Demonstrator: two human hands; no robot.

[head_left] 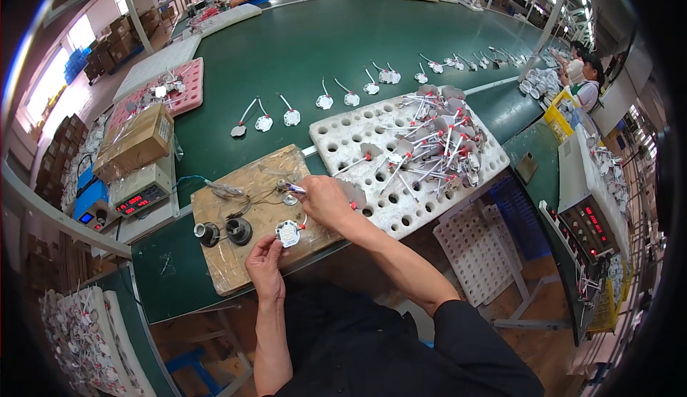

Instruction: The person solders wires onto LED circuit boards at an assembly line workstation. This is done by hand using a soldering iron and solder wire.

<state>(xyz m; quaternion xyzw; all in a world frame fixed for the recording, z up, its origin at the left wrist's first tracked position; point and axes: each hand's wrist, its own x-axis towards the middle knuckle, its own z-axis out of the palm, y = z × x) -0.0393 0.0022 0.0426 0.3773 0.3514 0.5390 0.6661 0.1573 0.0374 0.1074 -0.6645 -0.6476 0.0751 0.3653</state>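
Observation:
My left hand pinches a round white circuit board by its edge, above the near side of a tape-covered cardboard sheet. A short white wire with a red end rises from the board toward my right hand. That hand is closed, its fingertips around something small and pale with a dark part that I cannot make out. Beside its fingertips, thin leads run across the cardboard. Two dark round fixtures, one larger and one smaller, stand on the cardboard's left part.
A white perforated foam tray at the right bears a heap of wired boards. More boards line the green conveyor. Left stands a power supply under a carton; another meter is far right. Other people work beyond.

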